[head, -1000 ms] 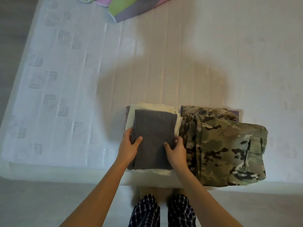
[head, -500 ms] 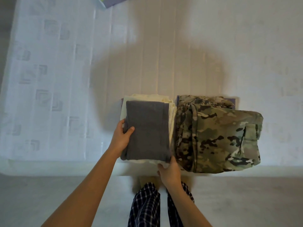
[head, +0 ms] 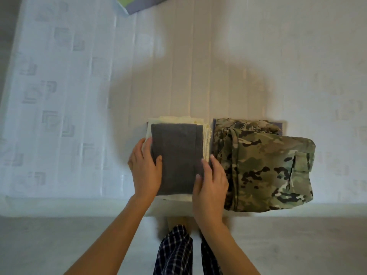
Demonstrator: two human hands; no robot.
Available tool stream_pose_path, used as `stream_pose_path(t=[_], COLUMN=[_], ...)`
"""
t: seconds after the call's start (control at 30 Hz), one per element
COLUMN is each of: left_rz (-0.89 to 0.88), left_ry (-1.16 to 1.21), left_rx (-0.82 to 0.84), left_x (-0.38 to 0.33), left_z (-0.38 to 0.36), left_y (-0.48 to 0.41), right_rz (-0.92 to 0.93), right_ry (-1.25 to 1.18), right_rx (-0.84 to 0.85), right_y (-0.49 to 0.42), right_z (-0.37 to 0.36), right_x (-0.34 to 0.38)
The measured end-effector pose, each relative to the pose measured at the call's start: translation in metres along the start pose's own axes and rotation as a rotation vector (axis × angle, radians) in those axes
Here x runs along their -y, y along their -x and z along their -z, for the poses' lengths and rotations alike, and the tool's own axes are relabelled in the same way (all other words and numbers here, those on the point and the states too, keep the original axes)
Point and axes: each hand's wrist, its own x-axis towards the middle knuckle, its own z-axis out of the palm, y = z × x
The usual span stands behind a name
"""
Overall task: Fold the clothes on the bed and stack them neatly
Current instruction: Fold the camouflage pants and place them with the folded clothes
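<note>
A folded dark grey garment [head: 178, 155] tops a small stack near the bed's front edge, with folded cream cloth [head: 174, 119] showing under it. My left hand [head: 146, 169] holds the stack's left side, thumb on the grey cloth. My right hand [head: 211, 181] holds its right side, thumb on top and fingers down in the gap beside the camouflage pile. Folded camouflage clothes [head: 268, 171] lie right of the stack, touching it.
The white patterned bed [head: 198, 66] stretches away from me. A colourful cloth [head: 137, 4] peeks in at the top edge. A purple edge [head: 283, 126] shows under the camouflage pile. Grey floor [head: 59, 245] and my checked trouser legs [head: 174, 253] are below.
My right hand dropped to the stack's near edge half a second ago and has come back up to its right side. My left hand has kept its hold on the left side.
</note>
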Motion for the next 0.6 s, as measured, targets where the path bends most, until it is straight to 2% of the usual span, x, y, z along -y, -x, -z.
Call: stream_pose_path(t=[0.07,0.13,0.2,0.27,0.4,0.53,0.6], left_rz=[-0.323,-0.494,-0.468,-0.432,-0.419,-0.406,-0.375], left_ry=[-0.196,-0.384,-0.471,-0.490,-0.519,-0.526,-0.516], left_rx=[-0.024,0.095,0.228,0.299,0.317,0.339,0.340], left_x=[-0.004,-0.001,0.011,0.025,0.034,0.029,0.018], left_z=[-0.007,-0.016,-0.029,-0.046,-0.061,-0.049,-0.042], left_y=[0.007,-0.002,-0.023,-0.041,-0.047,-0.041,-0.034], right_rz=[0.218,0.296,0.316,0.324,0.326,0.283,0.275], right_ry=[0.025,0.088,0.214,0.269,0.315,0.227,0.156], right_rx=[0.013,0.193,0.405,0.495,0.497,0.572,0.437], right_y=[-0.020,-0.042,-0.064,-0.079,-0.081,-0.068,-0.057], right_z=[-0.015,-0.037,-0.064,-0.086,-0.099,-0.073,-0.048], right_x=[0.011,0.007,-0.014,-0.036,-0.044,-0.029,-0.031])
